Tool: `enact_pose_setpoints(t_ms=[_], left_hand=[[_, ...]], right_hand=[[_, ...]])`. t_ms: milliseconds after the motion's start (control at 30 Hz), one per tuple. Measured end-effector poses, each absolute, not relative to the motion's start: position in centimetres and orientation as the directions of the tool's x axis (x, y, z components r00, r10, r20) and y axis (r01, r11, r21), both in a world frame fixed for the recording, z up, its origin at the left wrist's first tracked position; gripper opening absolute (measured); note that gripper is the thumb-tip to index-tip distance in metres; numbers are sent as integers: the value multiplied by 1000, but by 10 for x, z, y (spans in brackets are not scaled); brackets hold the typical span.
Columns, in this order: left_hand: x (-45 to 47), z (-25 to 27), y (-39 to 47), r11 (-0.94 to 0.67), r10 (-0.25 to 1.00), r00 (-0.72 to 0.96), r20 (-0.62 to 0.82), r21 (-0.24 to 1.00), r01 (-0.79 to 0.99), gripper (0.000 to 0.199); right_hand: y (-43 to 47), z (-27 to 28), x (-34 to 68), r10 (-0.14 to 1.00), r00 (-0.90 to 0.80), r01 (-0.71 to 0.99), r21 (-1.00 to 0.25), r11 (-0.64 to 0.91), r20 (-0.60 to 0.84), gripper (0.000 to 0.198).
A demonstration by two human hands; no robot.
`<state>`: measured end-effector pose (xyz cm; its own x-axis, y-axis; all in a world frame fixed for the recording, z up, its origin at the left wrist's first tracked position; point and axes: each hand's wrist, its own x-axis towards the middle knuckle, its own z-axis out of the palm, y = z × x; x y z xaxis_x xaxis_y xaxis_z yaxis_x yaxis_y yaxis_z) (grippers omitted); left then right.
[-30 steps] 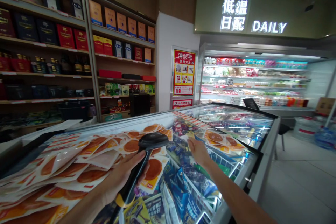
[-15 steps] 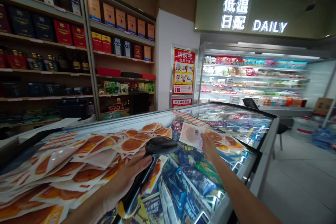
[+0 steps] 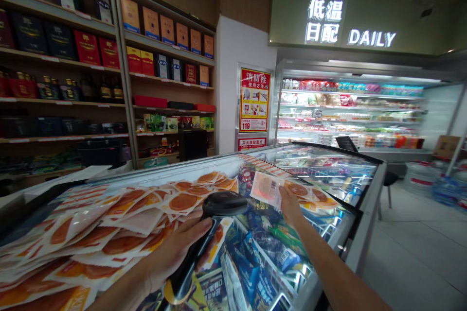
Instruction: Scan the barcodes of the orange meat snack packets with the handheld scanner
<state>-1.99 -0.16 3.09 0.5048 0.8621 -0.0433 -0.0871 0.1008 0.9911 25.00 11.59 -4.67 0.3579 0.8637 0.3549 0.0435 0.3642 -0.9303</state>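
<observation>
My left hand (image 3: 182, 240) is wrapped around the handle of a black barcode scanner (image 3: 223, 203), whose head points right. My right hand (image 3: 290, 204) pinches the right edge of a flat, pale packet (image 3: 265, 188). The packet's barcode side faces up, and a reddish glow lies on it. A small gap separates scanner head and packet. Below and left of the scanner spreads a heap of packets with round, orange-brown slices (image 3: 124, 242). Under both hands, blue and green bags (image 3: 251, 265) fill a wire basket inside the chest freezer (image 3: 365, 243).
Shelves of boxed goods and bottles (image 3: 168, 60) stand at the back left. A red fire-hydrant poster (image 3: 254, 99) hangs on the white wall. An open chiller (image 3: 350, 107) glows at the back right. A black chair (image 3: 390, 177) and large water bottles (image 3: 421, 179) stand on the right.
A reddish glow now shows on the packet, where it was plain pale before. Both hands keep nearly the same position; the view has shifted very slightly.
</observation>
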Motion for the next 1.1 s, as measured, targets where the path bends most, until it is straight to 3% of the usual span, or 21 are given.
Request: enact_pose_setpoints(t_ms=[300,467,600,733,867,1033,1100], left_hand=[[-23,37,-2,105,866,497,-53,992,-77,32],[-26,38,-2,135,903,417,-100,989,-55,32],[-25,38,-1,153,901,415,-123,987,-40,33],[-23,36,-2,153,902,413,-125,988,-36,33],[-24,34,-2,150,910,395,-125,988,-34,33],[-25,32,-1,143,916,385,-118,989,-37,33],[-24,33,-1,141,914,388,-115,989,-39,32]], right_hand=[[113,-43,251,791,399,316,-880,356,463,32],[110,-34,268,712,464,522,-812,259,526,31],[112,-20,281,787,338,653,-730,199,517,29],[118,-2,273,852,180,766,-614,192,492,12],[113,1,260,841,169,833,-531,157,515,33],[95,-18,263,906,290,872,-475,-117,309,31],[94,-27,263,914,305,823,-558,-110,269,30]])
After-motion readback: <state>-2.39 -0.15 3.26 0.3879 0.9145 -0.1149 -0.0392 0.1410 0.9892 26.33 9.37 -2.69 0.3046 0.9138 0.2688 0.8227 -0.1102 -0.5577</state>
